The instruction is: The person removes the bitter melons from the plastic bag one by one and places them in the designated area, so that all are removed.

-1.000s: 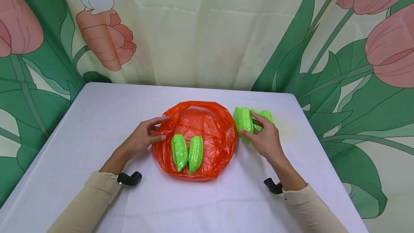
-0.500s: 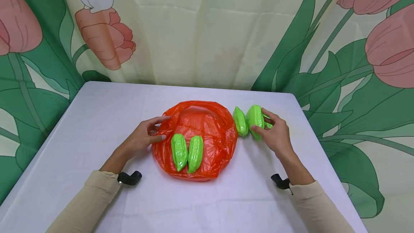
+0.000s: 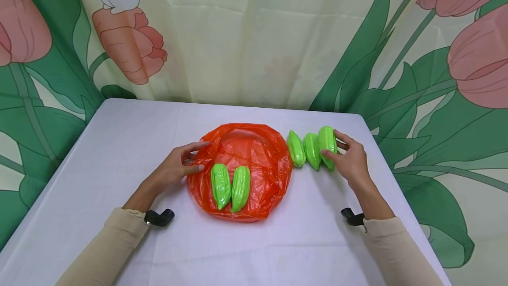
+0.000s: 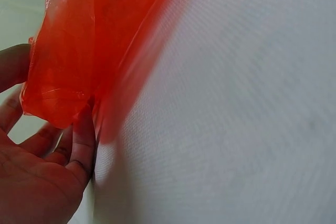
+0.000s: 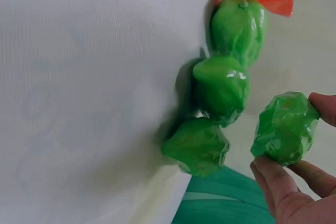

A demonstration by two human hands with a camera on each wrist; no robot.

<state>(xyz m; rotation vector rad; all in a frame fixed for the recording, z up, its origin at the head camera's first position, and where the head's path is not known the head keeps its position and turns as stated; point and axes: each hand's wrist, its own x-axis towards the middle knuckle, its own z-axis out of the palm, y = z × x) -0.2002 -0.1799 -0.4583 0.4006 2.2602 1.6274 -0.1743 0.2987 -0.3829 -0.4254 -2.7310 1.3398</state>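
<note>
I see a red bag [image 3: 238, 149] spread wide on a white table [image 3: 139, 127]. In it, 2 green fruits [image 3: 240, 189] lie side by side, on the part close to the person. The left hand [image 3: 174, 167] holds the bag's side between thumb and fingers; how tight, I can't tell. The right hand [image 3: 353, 158] pinches 1 shiny fruit [image 5: 287, 127] and has it up off the table. Near it, 3 more fruits [image 5: 220, 87] sit in a row on the table, to the right of the bag, and the row starts just beside the bag's rim. Looking down from the head, the held fruit hides 1 of them, but the right wrist view shows all 3.

The job looks over half done to me, going from bag to row: 3 fruits are out, 1 is not yet put down, and 2 are left in the bag.
</note>
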